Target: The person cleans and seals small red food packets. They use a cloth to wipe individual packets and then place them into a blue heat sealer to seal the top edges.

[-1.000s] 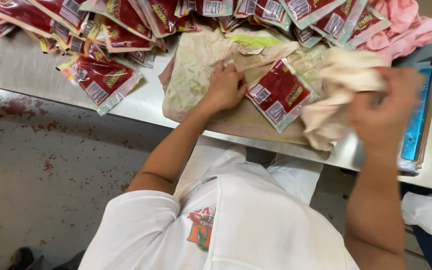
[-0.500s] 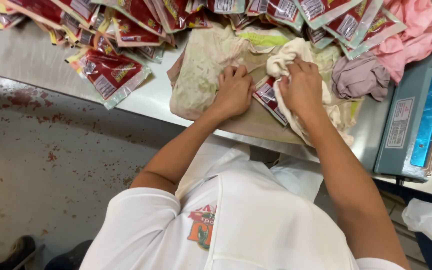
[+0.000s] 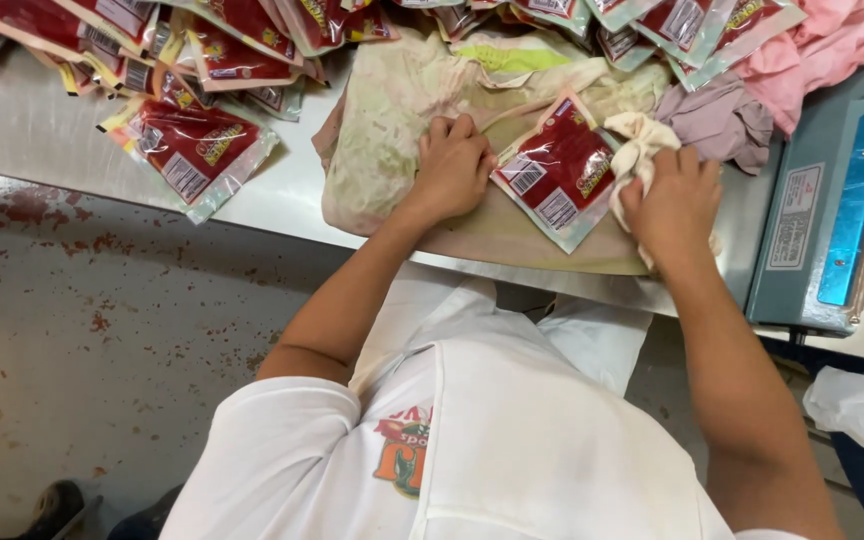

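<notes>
Pouch [image 3: 557, 175], red and sealed, needs the left hand [image 3: 452, 165] pressing flat beside it while the right hand [image 3: 674, 200], grip clamped on the cloth [image 3: 640, 140], wipes gently.

The right hand [image 3: 674, 205] has slid its cream rag [image 3: 642, 140] off the red packet [image 3: 557, 170], now uncovered

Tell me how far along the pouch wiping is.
Done: cannot tell; no wiped pouches lie visibly apart. In hand: the left hand presses beside one red pouch lying on the stained cloth, while the right hand holds a cream rag at the pouch's edge. Left: a heap of like pouches along the table's far side, apparently unhandled. The blue sealer stands at the right.
</notes>
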